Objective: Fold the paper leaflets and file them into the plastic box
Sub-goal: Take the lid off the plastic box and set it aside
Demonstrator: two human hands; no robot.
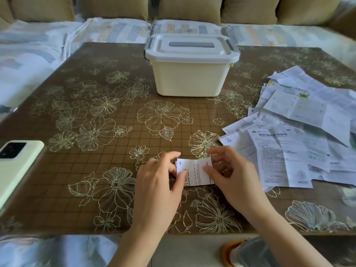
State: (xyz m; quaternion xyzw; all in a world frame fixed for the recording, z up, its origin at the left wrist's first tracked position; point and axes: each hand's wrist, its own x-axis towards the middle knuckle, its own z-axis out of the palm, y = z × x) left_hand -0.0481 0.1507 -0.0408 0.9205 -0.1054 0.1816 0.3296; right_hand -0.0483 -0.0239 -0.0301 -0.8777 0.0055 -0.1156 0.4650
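Observation:
A small folded white leaflet [194, 171] with printed text lies on the brown flowered table [96, 132] near its front edge. My left hand [158, 182] pinches the leaflet's left end between thumb and fingers. My right hand [231, 174] pinches its right end, thumb on top. A cream plastic box [192, 78] with a closed white lid and grey handle stands at the back middle of the table. A spread pile of unfolded leaflets [300, 135] covers the right side.
A pale green phone [17, 162] lies face down at the table's left edge. A sofa with patterned covers [57, 39] runs behind the table. An orange-rimmed container [246, 253] sits below the table's front edge.

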